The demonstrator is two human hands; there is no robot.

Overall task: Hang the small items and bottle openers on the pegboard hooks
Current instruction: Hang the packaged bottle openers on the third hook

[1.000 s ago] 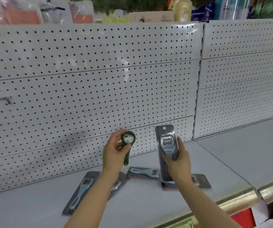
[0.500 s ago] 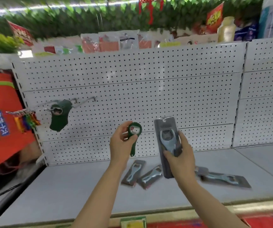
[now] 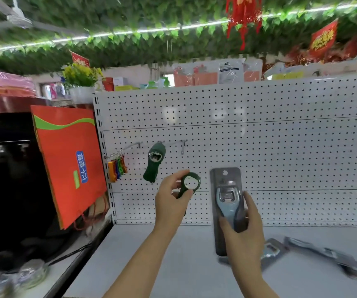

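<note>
My left hand (image 3: 171, 203) grips a small green round-headed bottle opener (image 3: 190, 183) in front of the white pegboard (image 3: 280, 151). My right hand (image 3: 243, 231) holds a carded silver-blue bottle opener (image 3: 228, 198) upright, its hang hole at the top. On the pegboard, a green opener (image 3: 154, 161) hangs from the middle hook. A bunch of coloured keychain openers (image 3: 117, 166) hangs on the left hook (image 3: 130, 146). A third hook (image 3: 183, 146) to the right is bare. More carded openers (image 3: 315, 253) lie on the shelf behind my right hand.
The grey shelf (image 3: 162, 259) runs below the pegboard. An orange bag (image 3: 67, 160) hangs at the left end of the shelving, beside a dark opening. Packaged goods sit on top of the pegboard under green foliage. Blurred glass items (image 3: 31, 274) stand at lower left.
My view has swung left and up, so the hooks and hung items came toward the centre. Both hands keep their openers raised, now closer to the hooks.
</note>
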